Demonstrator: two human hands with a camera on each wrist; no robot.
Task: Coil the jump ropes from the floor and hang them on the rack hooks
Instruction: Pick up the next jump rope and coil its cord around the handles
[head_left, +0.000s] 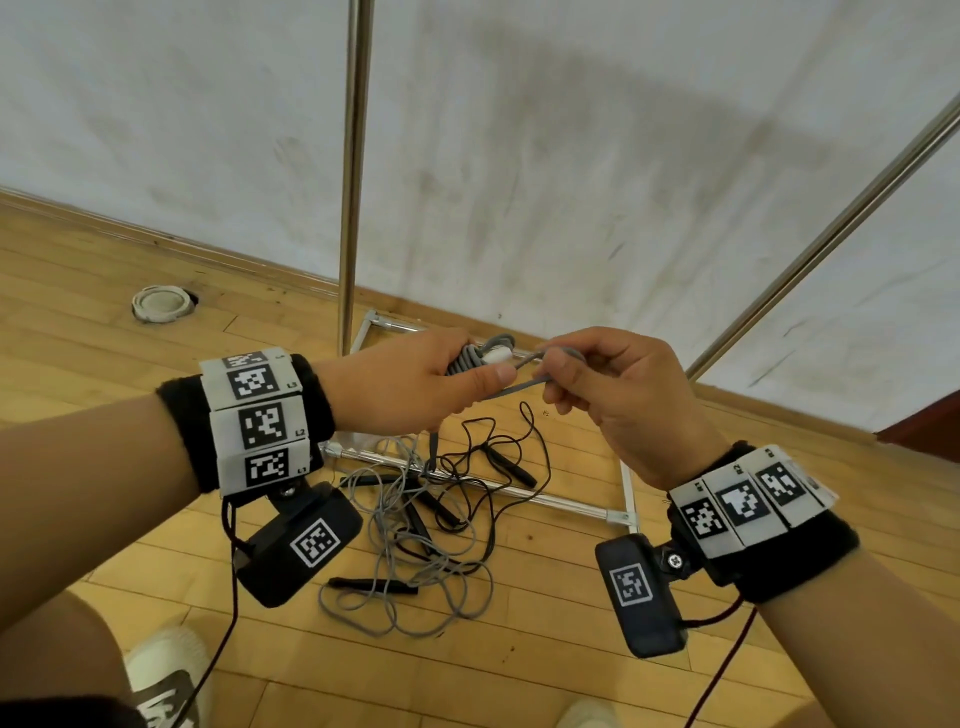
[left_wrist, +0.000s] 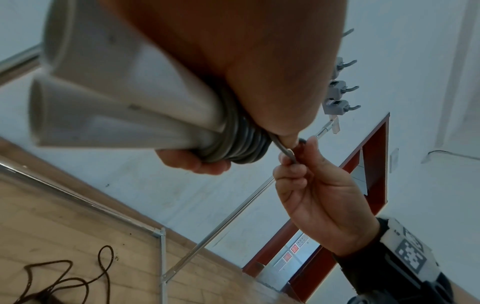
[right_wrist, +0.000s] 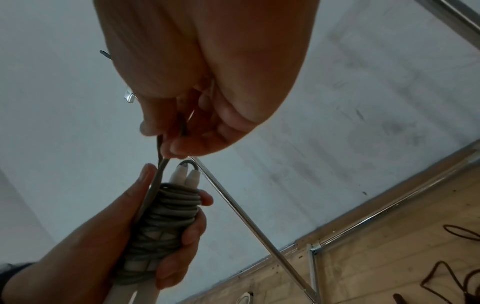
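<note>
white handles (left_wrist: 109, 98) blurred, rack hooks (left_wrist: 340, 88) tiny, shoes (head_left: 166, 675) cut off

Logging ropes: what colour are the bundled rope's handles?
White handles, grey cord; clearest in the right wrist view.

The grey jump rope (right_wrist: 170, 207) is wound in tight turns around its two white handles (left_wrist: 124, 107), which lie side by side, and a doubled grey strand (head_left: 524, 387) leads out from the bundle, held above the floor. Below it on the wooden floor, a loose tangle of grey rope (head_left: 410, 566) and thin black rope (head_left: 498, 452) with black handles (head_left: 371, 584) lies across the base bar of the metal rack (head_left: 353, 171). Grey hooks (left_wrist: 340, 90) sit in a row on the rack's top bar.
</note>
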